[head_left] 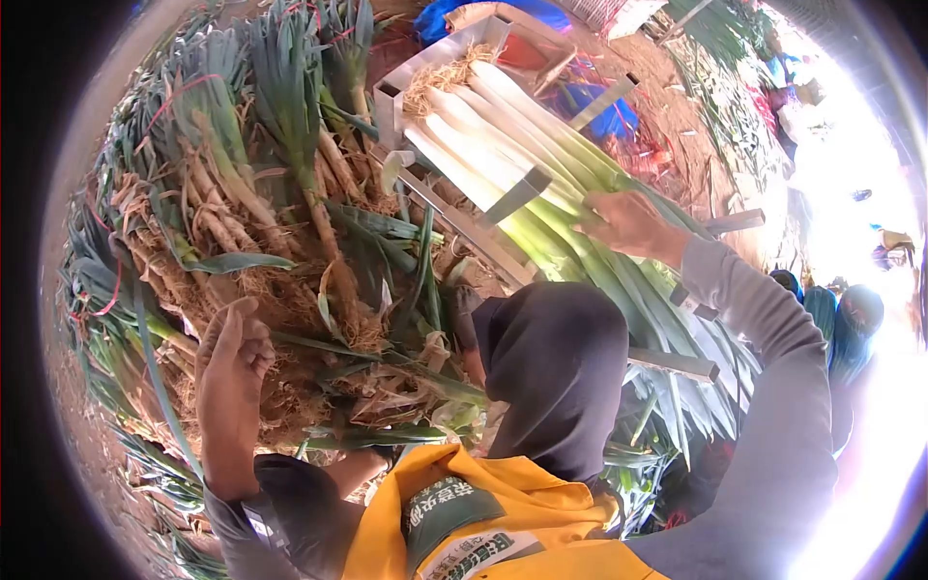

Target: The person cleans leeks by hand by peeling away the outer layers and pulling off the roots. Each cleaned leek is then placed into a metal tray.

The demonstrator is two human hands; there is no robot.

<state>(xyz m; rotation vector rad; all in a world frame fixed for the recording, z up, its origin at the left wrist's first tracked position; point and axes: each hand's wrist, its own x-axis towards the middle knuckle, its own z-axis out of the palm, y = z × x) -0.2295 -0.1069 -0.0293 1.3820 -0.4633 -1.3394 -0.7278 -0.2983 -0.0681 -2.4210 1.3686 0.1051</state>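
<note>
My right hand [633, 227] lies across the green part of the peeled leeks [503, 145], touching the stalks with its fingers extended. These long white-and-green leeks lie side by side in a metal rack [449, 217] with upright bars, their roots at the far end. My left hand [232, 348] hovers over the unpeeled leeks [217, 208] on the left, its fingers loosely bent and slightly apart, with nothing visible in them. Those leeks are brown and earthy, with dry roots, and some bundles have red ties.
Loose leaves and peelings [387, 396] litter the ground between the pile and my dark-trousered knee [561, 367]. Blue plastic [604, 108] lies beyond the rack. Metal bars [672, 364] stick out at the rack's near side. Strong glare covers the right edge.
</note>
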